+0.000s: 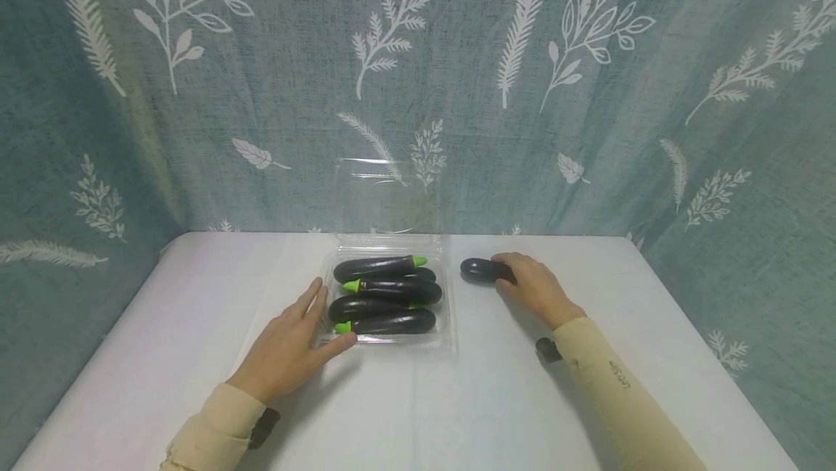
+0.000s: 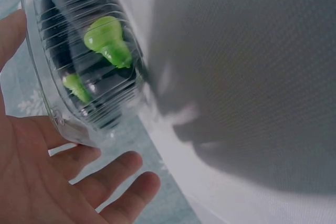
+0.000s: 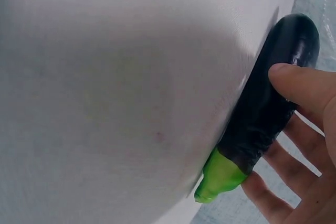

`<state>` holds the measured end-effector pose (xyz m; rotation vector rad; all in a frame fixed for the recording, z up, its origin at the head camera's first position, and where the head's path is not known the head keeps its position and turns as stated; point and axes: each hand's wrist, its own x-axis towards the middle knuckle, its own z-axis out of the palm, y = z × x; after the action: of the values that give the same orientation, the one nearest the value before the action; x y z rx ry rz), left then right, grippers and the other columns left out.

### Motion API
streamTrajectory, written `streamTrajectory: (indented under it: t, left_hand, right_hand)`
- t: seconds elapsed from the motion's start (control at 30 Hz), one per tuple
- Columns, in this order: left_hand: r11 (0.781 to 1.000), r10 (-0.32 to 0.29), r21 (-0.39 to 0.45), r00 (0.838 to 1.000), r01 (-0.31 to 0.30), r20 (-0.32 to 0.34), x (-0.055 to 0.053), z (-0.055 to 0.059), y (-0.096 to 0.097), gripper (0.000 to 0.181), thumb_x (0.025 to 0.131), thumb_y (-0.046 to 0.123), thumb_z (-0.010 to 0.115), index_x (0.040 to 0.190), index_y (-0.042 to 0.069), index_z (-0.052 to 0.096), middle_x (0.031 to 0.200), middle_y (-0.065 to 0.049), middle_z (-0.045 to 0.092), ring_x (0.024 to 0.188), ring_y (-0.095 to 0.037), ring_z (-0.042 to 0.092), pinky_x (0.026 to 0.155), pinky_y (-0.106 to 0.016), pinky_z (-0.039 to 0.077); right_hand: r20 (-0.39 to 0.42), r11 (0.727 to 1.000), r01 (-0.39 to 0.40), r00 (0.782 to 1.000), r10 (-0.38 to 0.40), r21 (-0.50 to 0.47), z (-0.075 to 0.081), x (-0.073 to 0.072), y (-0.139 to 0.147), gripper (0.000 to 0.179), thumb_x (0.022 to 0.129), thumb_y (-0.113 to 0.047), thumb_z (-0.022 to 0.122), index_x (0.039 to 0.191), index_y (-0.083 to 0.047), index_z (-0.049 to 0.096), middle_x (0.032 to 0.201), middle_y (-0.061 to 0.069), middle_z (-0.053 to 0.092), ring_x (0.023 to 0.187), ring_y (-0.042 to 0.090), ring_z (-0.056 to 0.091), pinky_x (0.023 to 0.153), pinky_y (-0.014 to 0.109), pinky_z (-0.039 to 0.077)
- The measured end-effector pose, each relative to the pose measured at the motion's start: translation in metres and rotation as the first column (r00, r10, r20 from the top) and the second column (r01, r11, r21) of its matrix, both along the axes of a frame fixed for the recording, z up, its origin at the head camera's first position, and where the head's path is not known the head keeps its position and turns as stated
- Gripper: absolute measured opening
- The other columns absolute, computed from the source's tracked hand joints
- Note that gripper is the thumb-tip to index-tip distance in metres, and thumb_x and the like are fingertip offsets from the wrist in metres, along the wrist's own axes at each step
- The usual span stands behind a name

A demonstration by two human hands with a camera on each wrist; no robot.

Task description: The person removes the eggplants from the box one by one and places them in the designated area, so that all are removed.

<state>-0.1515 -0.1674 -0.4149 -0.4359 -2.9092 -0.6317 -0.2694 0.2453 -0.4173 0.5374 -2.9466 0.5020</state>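
Observation:
A clear plastic clamshell box (image 1: 451, 329) stands with its lid raised, holding several dark purple eggplants (image 1: 392, 323) with bright green stem ends. My left hand (image 1: 284, 351) spreads its straight fingers along the box's left side, thumb at the front left corner. In the left wrist view, two green stem ends show through the ribbed box wall (image 2: 118, 98). Right of the box, my right hand (image 1: 538, 289) holds another eggplant (image 1: 479, 270) low over the table. The right wrist view shows thumb and fingers on opposite sides of that eggplant (image 3: 268, 98), its green end toward the little finger.
The box's transparent lid (image 1: 390, 199) leans up at the back, in front of a blue-green curtain (image 1: 294, 115) with white leaf prints. This curtain also runs along both sides of the white-covered table (image 1: 483, 406).

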Motion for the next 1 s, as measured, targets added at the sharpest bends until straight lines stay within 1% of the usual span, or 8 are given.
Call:
streamTrajectory:
  t: [0.2,0.43,0.53,0.63,0.77,1.0]
  left_hand:
    - [1.0,-0.002,-0.002,1.0,0.002,0.002,-0.001,0.001,0.0,0.1,0.093,0.069,0.056,0.154,-0.007,0.033,0.163,-0.021,0.027,0.14,-0.048,0.04,0.109,-0.06,0.038]
    - [1.0,-0.002,0.001,1.0,0.002,0.012,0.0,0.003,0.001,0.1,0.093,0.069,0.056,0.154,-0.008,0.033,0.163,-0.022,0.027,0.14,-0.048,0.039,0.109,-0.06,0.038]
    - [1.0,-0.001,0.002,1.0,0.001,0.016,0.001,0.003,0.001,0.101,0.093,0.069,0.056,0.154,-0.008,0.033,0.163,-0.022,0.027,0.14,-0.048,0.039,0.109,-0.06,0.038]
    - [1.0,0.001,-0.002,1.0,-0.001,0.017,0.002,0.004,0.001,0.101,0.093,0.069,0.056,0.154,-0.008,0.033,0.163,-0.021,0.027,0.14,-0.048,0.04,0.109,-0.06,0.039]
    - [1.0,0.003,-0.006,1.0,-0.002,0.014,0.003,0.004,0.001,0.1,0.093,0.069,0.056,0.154,-0.008,0.033,0.163,-0.021,0.027,0.139,-0.048,0.04,0.109,-0.06,0.039]
    - [1.0,-0.005,-0.003,1.0,0.005,0.006,0.002,0.005,0.0,0.1,0.093,0.068,0.057,0.153,-0.009,0.033,0.163,-0.023,0.027,0.138,-0.049,0.041,0.108,-0.06,0.039]
  right_hand:
    - [0.009,1.0,0.008,1.0,-0.008,0.007,0.002,0.0,0.0,0.046,0.094,-0.015,0.073,0.137,-0.004,0.06,0.135,0.018,0.062,0.127,0.038,0.056,0.108,0.054,0.042]
    - [-0.018,0.999,-0.022,1.0,0.023,0.029,0.005,-0.002,0.003,0.05,0.089,-0.016,0.078,0.135,-0.004,0.062,0.132,0.019,0.064,0.123,0.04,0.059,0.105,0.055,0.044]
    - [-0.022,1.0,-0.027,0.999,0.027,0.012,0.008,-0.002,0.003,0.053,0.087,-0.017,0.08,0.135,-0.006,0.062,0.133,0.018,0.064,0.123,0.04,0.058,0.105,0.055,0.044]
    - [-0.044,0.999,-0.045,0.998,0.044,-0.004,0.013,0.0,0.001,0.052,0.086,-0.016,0.081,0.134,-0.006,0.063,0.133,0.018,0.063,0.124,0.04,0.058,0.105,0.055,0.045]
    - [-0.079,0.997,-0.071,0.994,0.069,-0.014,0.022,0.005,-0.005,0.05,0.088,-0.017,0.079,0.134,-0.007,0.063,0.133,0.016,0.064,0.124,0.039,0.058,0.105,0.055,0.045]
    - [-0.087,0.997,-0.07,0.994,0.066,-0.044,0.036,0.012,-0.024,0.045,0.095,-0.025,0.073,0.137,-0.012,0.063,0.138,0.01,0.062,0.132,0.033,0.053,0.11,0.052,0.041]
